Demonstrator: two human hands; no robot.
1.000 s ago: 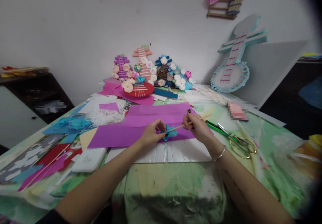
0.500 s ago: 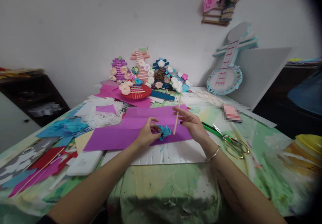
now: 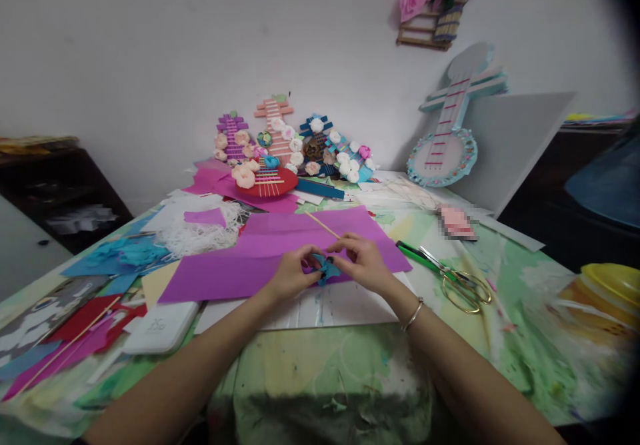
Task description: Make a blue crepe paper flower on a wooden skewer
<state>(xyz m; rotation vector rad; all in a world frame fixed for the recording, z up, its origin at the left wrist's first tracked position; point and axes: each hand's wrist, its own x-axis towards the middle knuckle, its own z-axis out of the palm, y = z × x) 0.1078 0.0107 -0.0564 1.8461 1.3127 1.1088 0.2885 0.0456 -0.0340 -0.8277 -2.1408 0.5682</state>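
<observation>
Between my two hands is a small blue paper flower, above the near edge of the purple paper. My left hand pinches the flower from the left with thumb and fingers. The fingertips of my right hand are closed at the flower's right side. A thin wooden stick juts up and left from my right hand, its lower end hidden by the fingers. Under the purple paper lies a white board with clear streaks on it.
Gold-handled scissors and a green-and-black tool lie to the right. White shredded paper, a white box and blue paper are at left. Flower-decorated instrument models stand at the back. A yellow-lidded tub is far right.
My right hand has moved left to the blue flower and its fingers have closed in. The stick has swung from nearly upright to slanting up and left. The view has shifted slightly.
</observation>
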